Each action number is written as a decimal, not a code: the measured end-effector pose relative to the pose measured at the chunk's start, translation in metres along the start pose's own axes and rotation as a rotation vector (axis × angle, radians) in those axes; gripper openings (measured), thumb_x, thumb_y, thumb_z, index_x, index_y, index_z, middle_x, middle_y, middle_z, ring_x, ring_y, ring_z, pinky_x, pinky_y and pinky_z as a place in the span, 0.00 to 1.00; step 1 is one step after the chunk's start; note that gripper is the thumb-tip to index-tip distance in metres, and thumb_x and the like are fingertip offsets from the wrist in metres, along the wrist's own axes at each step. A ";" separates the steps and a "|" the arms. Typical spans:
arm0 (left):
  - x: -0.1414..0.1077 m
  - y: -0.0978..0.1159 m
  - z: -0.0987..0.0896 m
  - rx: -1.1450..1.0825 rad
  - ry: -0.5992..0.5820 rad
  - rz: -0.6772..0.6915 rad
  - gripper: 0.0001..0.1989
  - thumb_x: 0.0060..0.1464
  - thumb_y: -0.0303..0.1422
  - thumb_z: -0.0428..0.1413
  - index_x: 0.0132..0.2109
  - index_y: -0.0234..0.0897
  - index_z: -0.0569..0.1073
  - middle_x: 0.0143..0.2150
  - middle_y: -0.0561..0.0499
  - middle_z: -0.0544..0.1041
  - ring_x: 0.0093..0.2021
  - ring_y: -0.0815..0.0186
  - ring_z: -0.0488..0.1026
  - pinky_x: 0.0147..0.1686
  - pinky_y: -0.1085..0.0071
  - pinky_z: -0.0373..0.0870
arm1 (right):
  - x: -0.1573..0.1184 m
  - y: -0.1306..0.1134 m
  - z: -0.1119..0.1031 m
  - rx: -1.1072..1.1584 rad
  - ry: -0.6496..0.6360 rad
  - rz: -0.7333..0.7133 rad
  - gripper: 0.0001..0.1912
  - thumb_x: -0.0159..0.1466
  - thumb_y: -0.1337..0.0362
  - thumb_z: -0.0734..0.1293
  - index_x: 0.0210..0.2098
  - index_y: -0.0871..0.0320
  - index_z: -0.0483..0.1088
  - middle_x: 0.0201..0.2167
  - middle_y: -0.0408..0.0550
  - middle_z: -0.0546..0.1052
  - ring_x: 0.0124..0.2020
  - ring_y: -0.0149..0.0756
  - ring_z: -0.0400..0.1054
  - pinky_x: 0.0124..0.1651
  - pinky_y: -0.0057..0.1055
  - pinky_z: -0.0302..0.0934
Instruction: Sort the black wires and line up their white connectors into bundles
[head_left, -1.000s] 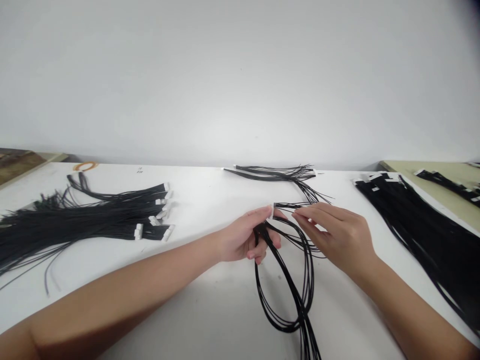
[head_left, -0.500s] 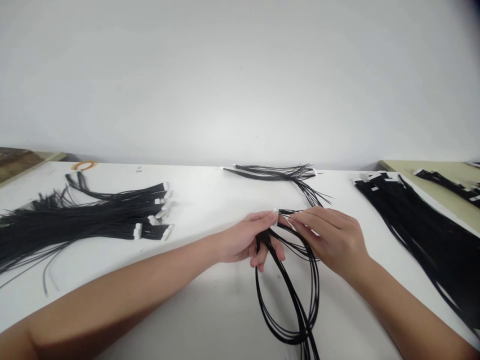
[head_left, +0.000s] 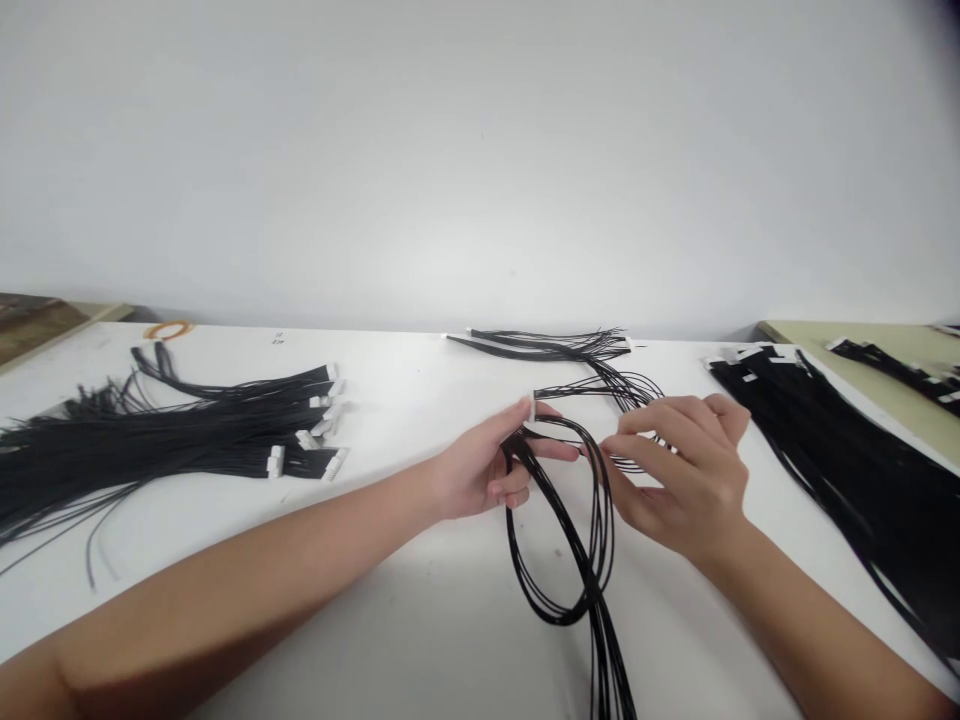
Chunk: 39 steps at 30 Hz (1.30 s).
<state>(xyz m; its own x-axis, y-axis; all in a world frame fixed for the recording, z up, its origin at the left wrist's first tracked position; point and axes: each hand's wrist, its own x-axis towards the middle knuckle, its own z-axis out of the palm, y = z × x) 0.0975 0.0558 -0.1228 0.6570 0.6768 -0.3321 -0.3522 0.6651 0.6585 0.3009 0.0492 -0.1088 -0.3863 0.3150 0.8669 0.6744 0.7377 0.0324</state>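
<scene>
My left hand is closed on a white connector and the bundle of thin black wires below it. Some of these wires curve into a loop under the hand, and their lower ends run out of view at the bottom. Other wires leave the connector to the right and arc behind my right hand. The thumb and index finger of that hand pinch a single black wire just right of my left fingertips. Its other fingers are bent and lifted.
A pile of black wire harnesses with white connectors lies on the white table at left. A smaller harness bunch sits at the back edge. Another large pile covers the right side. An orange ring lies back left.
My left hand has moved slightly left and up with the connector. My right hand has drawn away from the connector, shifting a little right and down, its fingers more raised. The wire loop hangs higher.
</scene>
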 end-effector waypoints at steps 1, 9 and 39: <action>0.000 0.000 0.000 -0.014 0.004 0.008 0.16 0.56 0.48 0.47 0.45 0.44 0.66 0.40 0.50 0.78 0.09 0.81 0.54 0.13 0.79 0.53 | -0.001 0.000 0.000 0.037 -0.026 -0.014 0.08 0.51 0.70 0.71 0.24 0.57 0.66 0.23 0.41 0.70 0.26 0.32 0.61 0.37 0.39 0.48; 0.000 0.000 0.001 -0.007 -0.002 -0.003 0.18 0.57 0.49 0.47 0.46 0.43 0.66 0.44 0.50 0.77 0.09 0.82 0.55 0.14 0.78 0.54 | -0.008 0.001 0.007 0.157 -0.256 -0.290 0.15 0.54 0.74 0.69 0.40 0.57 0.70 0.20 0.38 0.68 0.22 0.26 0.56 0.30 0.33 0.46; 0.002 -0.002 0.003 0.048 0.029 -0.025 0.18 0.57 0.49 0.46 0.47 0.43 0.66 0.31 0.57 0.75 0.09 0.80 0.54 0.14 0.77 0.57 | -0.006 0.005 0.001 0.305 -0.375 -0.266 0.16 0.59 0.76 0.62 0.46 0.59 0.66 0.44 0.49 0.75 0.36 0.32 0.69 0.32 0.29 0.61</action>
<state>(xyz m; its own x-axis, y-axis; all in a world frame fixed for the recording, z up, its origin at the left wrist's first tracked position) 0.1011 0.0549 -0.1223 0.6454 0.6693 -0.3681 -0.3029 0.6667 0.6810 0.3053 0.0516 -0.1142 -0.7538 0.2442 0.6101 0.3316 0.9429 0.0323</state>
